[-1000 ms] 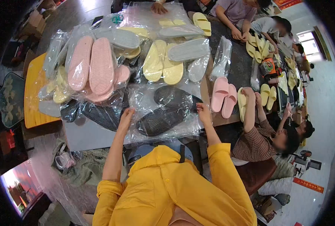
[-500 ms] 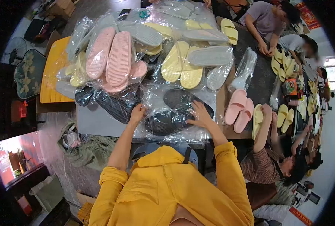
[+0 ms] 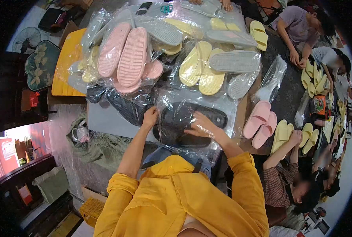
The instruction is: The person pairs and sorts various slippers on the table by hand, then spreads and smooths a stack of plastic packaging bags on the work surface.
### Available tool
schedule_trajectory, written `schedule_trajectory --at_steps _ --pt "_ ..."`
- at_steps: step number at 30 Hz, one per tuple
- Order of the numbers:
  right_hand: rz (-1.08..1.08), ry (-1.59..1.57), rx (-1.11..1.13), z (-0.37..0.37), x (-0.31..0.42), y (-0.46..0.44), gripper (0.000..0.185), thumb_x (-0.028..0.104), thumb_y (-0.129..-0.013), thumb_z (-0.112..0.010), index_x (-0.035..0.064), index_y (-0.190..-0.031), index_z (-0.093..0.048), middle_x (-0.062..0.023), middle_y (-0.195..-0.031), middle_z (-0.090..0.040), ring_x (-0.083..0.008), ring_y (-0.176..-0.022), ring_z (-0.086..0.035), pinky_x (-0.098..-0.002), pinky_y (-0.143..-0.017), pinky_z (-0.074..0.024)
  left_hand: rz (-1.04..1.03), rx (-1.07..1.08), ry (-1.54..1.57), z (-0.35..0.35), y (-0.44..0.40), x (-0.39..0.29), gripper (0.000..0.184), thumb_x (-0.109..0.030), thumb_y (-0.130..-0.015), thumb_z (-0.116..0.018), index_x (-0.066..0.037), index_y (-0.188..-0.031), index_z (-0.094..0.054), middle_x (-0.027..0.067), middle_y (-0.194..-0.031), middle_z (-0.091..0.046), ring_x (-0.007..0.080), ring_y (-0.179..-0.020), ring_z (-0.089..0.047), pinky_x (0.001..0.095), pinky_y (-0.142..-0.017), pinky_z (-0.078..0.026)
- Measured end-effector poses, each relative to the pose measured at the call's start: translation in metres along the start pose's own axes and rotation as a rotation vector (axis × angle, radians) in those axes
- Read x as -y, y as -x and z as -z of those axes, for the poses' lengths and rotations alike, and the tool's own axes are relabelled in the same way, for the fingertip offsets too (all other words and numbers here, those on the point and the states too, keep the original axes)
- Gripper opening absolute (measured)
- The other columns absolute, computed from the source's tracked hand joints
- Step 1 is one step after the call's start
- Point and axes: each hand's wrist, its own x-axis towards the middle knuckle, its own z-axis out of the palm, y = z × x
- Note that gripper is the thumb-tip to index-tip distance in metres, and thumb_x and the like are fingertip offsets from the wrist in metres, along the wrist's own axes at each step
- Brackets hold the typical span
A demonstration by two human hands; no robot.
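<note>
A pair of black slippers (image 3: 193, 114) lies inside a clear plastic bag (image 3: 168, 98) at the table's near edge, in front of me. My left hand (image 3: 151, 117) is closed in a pinch on the bag's left edge. Over the slippers rests my right hand (image 3: 202, 125), its thumb and fingers apart and bent; whether it is under or on top of the film I cannot tell. Left of the bag, another bagged dark slipper (image 3: 130, 108) lies partly under the pile. Bagged pink slippers (image 3: 131, 57) and yellow slippers (image 3: 211, 75) are heaped just beyond my hands.
Grey bagged slippers (image 3: 235, 61) lie on the heap. To the right are loose pink slippers (image 3: 259, 124) and yellow slippers (image 3: 280, 136), near a co-worker's hand (image 3: 295, 137). A yellow stool (image 3: 68, 65) stands at the left, with a fan (image 3: 27, 39) behind it. Other people sit along the table.
The black slippers have turned and now lie straighter side by side in the bag. My right hand has shifted left over them, its fingers more bent. My left hand still pinches the bag.
</note>
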Motion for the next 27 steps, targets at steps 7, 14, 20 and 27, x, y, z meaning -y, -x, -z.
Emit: schedule_trajectory --at_steps 7,14,20,27 --pt "-0.244 0.158 0.183 -0.037 0.004 -0.011 0.034 0.035 -0.070 -0.073 0.0022 -0.077 -0.071 -0.0158 -0.086 -0.064 -0.0344 -0.101 -0.056 -0.0481 -0.104 -0.0354 0.000 0.024 -0.089 -0.016 -0.010 0.013 0.028 -0.016 -0.088 -0.058 0.001 -0.110 -0.062 0.0191 -0.096 -0.069 0.0245 -0.087 -0.067 0.0343 -0.077 -0.049" --pt "-0.322 0.038 -0.102 -0.028 0.011 0.029 0.020 0.018 -0.066 -0.068 -0.0007 -0.067 -0.063 -0.0172 -0.081 -0.059 -0.0379 -0.103 -0.052 -0.0497 -0.099 -0.0392 -0.086 -0.138 -0.074 -0.012 -0.015 0.035 0.020 -0.019 -0.087 -0.061 -0.001 -0.096 -0.063 0.0163 -0.075 -0.065 0.0258 -0.065 -0.058 0.0389 -0.064 -0.046" --pt "-0.983 0.154 -0.115 0.052 0.019 0.136 0.021 0.008 -0.060 -0.064 -0.0051 -0.076 -0.060 -0.0247 -0.084 -0.057 -0.0414 -0.095 -0.052 -0.0476 -0.089 -0.0426 -0.070 -0.113 0.021 -0.007 -0.005 0.018 0.017 -0.015 -0.087 -0.061 0.001 -0.084 -0.058 0.0089 -0.066 -0.057 0.0140 -0.060 -0.054 0.0342 -0.055 -0.043" --pt "-1.481 0.281 -0.827 0.057 -0.081 0.245 0.030 0.010 -0.073 -0.065 -0.0134 -0.088 -0.055 -0.0305 -0.086 -0.058 -0.0454 -0.085 -0.057 -0.0464 -0.080 -0.0447 -0.065 -0.029 0.141 0.001 0.007 -0.001 0.013 -0.013 -0.089 -0.058 0.000 -0.085 -0.059 0.0043 -0.068 -0.056 0.0105 -0.059 -0.052 0.0300 -0.051 -0.043"
